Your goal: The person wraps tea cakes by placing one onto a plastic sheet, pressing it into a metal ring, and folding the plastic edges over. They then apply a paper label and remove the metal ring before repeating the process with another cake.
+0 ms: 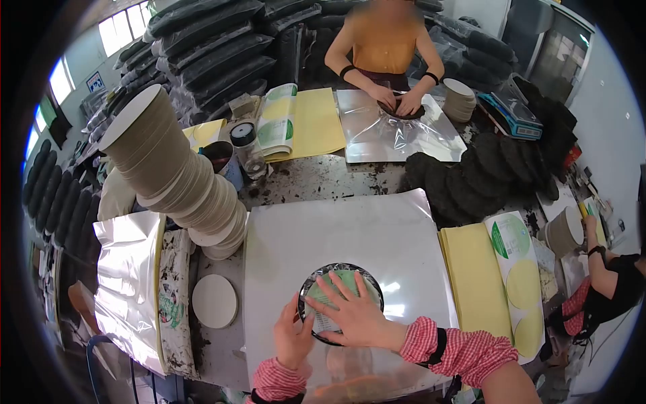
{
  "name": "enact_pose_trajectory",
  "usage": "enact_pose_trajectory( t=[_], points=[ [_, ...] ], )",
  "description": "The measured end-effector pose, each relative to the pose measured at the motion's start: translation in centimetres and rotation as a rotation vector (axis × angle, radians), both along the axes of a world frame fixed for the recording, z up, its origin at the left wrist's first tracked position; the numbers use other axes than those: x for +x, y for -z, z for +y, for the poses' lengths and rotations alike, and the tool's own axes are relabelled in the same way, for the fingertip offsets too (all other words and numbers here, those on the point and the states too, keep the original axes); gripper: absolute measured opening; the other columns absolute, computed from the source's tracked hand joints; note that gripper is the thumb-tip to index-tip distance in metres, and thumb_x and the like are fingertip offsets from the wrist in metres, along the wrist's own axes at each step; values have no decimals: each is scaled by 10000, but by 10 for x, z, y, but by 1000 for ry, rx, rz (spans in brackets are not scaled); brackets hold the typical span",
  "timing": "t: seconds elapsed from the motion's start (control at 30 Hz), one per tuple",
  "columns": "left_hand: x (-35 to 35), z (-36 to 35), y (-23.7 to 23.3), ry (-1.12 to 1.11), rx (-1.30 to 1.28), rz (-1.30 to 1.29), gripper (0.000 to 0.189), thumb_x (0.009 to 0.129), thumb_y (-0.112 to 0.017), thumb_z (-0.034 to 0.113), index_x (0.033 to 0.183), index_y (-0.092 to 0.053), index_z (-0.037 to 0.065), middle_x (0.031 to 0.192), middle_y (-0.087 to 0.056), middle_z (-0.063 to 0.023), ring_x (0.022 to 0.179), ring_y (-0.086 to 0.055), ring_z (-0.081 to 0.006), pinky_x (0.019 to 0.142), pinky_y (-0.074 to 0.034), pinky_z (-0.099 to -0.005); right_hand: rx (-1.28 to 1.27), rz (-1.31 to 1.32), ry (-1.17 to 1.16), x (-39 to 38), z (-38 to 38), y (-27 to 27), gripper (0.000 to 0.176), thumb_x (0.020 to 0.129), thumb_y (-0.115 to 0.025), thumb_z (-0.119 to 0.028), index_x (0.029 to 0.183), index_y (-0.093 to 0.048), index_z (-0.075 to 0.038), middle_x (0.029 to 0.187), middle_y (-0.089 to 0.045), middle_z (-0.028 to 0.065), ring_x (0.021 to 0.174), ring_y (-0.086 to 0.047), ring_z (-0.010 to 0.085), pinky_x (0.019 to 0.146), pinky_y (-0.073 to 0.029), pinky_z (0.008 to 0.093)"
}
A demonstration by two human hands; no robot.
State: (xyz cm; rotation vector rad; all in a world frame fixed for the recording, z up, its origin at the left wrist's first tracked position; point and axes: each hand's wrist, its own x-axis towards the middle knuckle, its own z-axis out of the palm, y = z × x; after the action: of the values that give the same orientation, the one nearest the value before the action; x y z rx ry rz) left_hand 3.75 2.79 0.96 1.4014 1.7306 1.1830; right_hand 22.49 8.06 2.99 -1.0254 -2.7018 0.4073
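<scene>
In front of me a dark round cake (304,323) with a shiny clear-film edge lies on a stack of clear film sheets (296,236). A pale green printed label (346,277) shows on its top. My right hand (356,310) lies flat over the label with its fingers spread. At the cake's left edge my left hand (292,337) rests with its fingers stretched and its thumb apart. Both hands cover part of the cake. To their left sits a single white card disc (214,301).
Tall leaning stacks of card discs (182,192) stand at left, beside a jar (247,149). Yellow paper sheets (474,269) and printed labels (515,269) lie at right. Dark round cakes (478,178) are heaped behind. A co-worker (383,54) works opposite; another person (605,283) is at right.
</scene>
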Motion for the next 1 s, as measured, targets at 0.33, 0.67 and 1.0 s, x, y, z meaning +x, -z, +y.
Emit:
enact_pose_trajectory(
  t=[0.33, 0.67, 1.0],
  points=[
    [96, -47, -86, 280, 609, 422, 289, 716, -717, 43, 1004, -723, 53, 1050, -723, -68, 998, -713, -200, 773, -584, -287, 178, 173, 340, 29, 7, 4, 865, 774, -765, -463, 1471, -421, -85, 1470, -383, 250, 1363, -378, 427, 1126, -280, 577],
    [53, -93, -79, -94, 230, 357, 279, 744, -703, 53, 1023, -721, 59, 1000, -719, -93, 853, -707, -267, 729, -571, -329, -1070, 686, -100, -14, -83, 74, 491, 839, -698, -78, 1290, -534, 25, 1184, -629, 188, 1076, -625, 259, 932, -506, 361],
    [-126, -107, -22, 627, -44, 291, 97, 735, -772, 191, 786, -704, 142, 873, -637, -31, 942, -593, -255, 817, -488, -390, -145, 307, 163, 81, -94, 3, 839, 655, -822, -563, 1285, -605, -53, 1480, -386, 237, 1296, -452, 454, 1038, -432, 515]
  ],
)
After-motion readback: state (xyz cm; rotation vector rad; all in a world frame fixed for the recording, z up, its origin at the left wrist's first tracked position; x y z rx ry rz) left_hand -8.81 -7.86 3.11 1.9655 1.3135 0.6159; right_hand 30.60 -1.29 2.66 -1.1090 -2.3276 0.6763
